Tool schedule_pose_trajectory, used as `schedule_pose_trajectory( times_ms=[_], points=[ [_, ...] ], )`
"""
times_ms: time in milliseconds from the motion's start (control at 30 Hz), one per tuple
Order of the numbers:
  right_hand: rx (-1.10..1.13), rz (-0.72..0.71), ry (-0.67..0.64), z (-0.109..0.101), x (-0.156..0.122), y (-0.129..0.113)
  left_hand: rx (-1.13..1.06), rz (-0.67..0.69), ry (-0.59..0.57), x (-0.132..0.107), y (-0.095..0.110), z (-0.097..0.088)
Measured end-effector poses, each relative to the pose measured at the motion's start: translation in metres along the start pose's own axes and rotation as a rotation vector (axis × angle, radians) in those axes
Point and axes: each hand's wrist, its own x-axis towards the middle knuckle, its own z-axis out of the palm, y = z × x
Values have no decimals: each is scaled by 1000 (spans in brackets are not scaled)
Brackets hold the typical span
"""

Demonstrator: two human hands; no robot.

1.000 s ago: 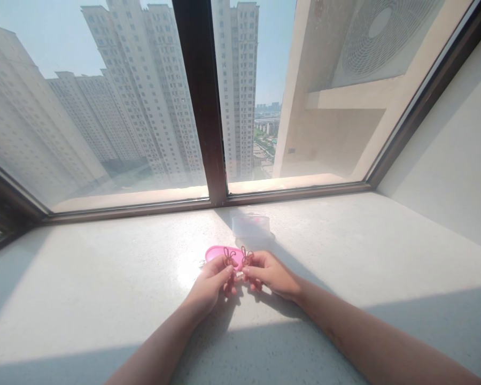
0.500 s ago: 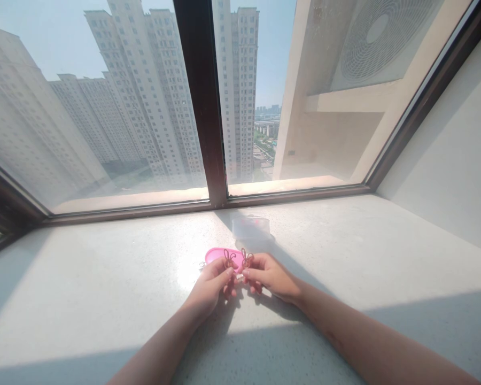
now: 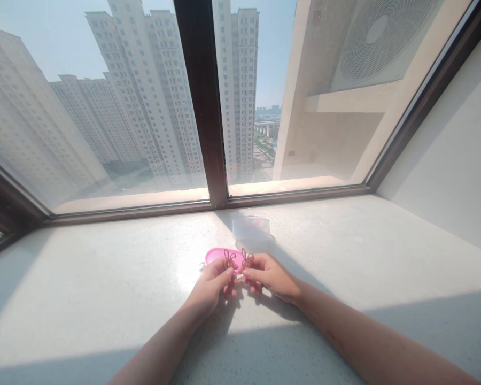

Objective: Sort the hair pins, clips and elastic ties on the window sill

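My left hand (image 3: 213,282) pinches a small brown looped cord piece (image 3: 226,255) between thumb and fingers, its thin loops standing up like a bow. A matching looped cord piece (image 3: 246,255) sticks up from the pinched fingers of my right hand (image 3: 270,275). Both hands are close together, side by side, just above the sill. Directly behind them lies a pink oval tray (image 3: 216,254), partly covered by my fingers. Something small and whitish (image 3: 240,277) shows between the hands, too small to name. The lower ends of both cord pieces are hidden by my fingers.
A translucent plastic box (image 3: 251,229) stands behind the tray, near the window frame (image 3: 218,203). A small shiny item (image 3: 202,264) sits at the tray's left edge. The pale speckled sill (image 3: 104,289) runs to a white wall (image 3: 449,176) at the right.
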Motion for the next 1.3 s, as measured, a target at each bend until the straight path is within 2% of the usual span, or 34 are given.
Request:
schedule_pose_trajectory(
  times_ms=[1300],
  points=[
    [-5, 0, -4, 1, -1, -2, 3, 5, -6, -1, 2, 0]
  ],
)
